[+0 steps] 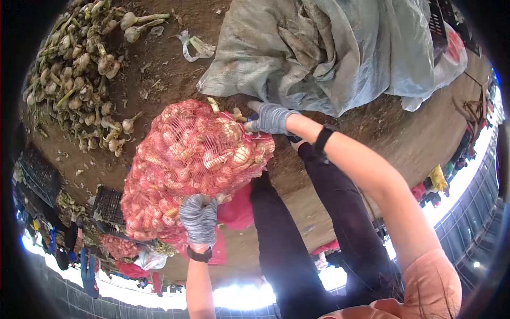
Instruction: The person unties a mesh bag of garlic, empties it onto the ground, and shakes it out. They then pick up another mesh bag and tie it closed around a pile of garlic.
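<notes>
A bulging red mesh sack of garlic leans in front of me, with bulbs and some stems showing through the net and at its mouth. My left hand, in a grey knit glove, is closed on the sack's near lower side; the fingertips are hidden. At the sack's mouth, my right hand, gloved the same way, grips the edge of the mesh. Part of a garlic stem sticks out by the opening. What else lies under the right fingers is hidden.
Loose garlic with stems is heaped on the dirt floor at upper left. A large grey-green woven sheet lies beyond my right hand. Black crates stand at left, near a further filled mesh sack. People are in the distance.
</notes>
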`<state>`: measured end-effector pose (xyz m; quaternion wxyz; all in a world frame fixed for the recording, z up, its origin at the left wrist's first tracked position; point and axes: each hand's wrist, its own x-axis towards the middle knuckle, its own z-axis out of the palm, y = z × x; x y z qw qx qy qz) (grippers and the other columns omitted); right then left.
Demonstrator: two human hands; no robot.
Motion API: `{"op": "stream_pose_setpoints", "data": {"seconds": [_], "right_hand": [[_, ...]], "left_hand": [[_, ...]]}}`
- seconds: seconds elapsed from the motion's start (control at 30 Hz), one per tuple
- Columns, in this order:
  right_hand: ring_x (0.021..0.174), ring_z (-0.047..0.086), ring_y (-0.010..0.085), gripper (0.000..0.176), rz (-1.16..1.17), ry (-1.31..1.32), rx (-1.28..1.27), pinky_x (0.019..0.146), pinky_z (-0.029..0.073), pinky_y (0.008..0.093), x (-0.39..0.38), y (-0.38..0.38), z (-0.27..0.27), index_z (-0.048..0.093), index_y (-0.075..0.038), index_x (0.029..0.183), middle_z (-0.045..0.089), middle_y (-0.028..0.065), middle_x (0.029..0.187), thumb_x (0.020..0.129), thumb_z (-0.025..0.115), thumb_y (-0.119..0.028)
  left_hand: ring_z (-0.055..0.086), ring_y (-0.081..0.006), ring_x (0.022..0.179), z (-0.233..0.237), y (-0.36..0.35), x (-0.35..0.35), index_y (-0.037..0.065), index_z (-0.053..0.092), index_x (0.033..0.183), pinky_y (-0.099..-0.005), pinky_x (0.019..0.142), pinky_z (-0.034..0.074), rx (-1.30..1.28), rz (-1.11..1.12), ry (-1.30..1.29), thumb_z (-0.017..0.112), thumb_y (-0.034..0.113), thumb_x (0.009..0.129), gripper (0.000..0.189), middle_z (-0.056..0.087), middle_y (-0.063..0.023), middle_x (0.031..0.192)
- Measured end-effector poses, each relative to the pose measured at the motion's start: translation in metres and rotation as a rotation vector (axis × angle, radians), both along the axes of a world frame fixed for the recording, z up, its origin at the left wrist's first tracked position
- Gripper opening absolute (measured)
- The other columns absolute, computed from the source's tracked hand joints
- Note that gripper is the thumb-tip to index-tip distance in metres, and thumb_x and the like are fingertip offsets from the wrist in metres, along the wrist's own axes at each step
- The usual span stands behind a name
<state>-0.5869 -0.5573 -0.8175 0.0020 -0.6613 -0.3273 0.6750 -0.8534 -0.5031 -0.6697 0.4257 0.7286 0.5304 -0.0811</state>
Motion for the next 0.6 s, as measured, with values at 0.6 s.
{"op": "stream_pose_setpoints", "data": {"seconds": [0.6], "right_hand": [[0.068,0.056,0.0396,0.023,-0.331,-0.071,0.23,0.059,0.044,0.0455,-0.064,-0.046,0.078,0.055,-0.003,0.088,0.056,0.0215,0.068,0.084,0.05,-0.026]], "left_hand": [[0.057,-0.0233,0.094,-0.026,0.061,0.133,0.01,0.06,0.102,-0.0338,0.08,0.046,0.268,-0.505,-0.042,0.064,0.014,0.075,0.027,0.062,-0.0063,0.097]]}}
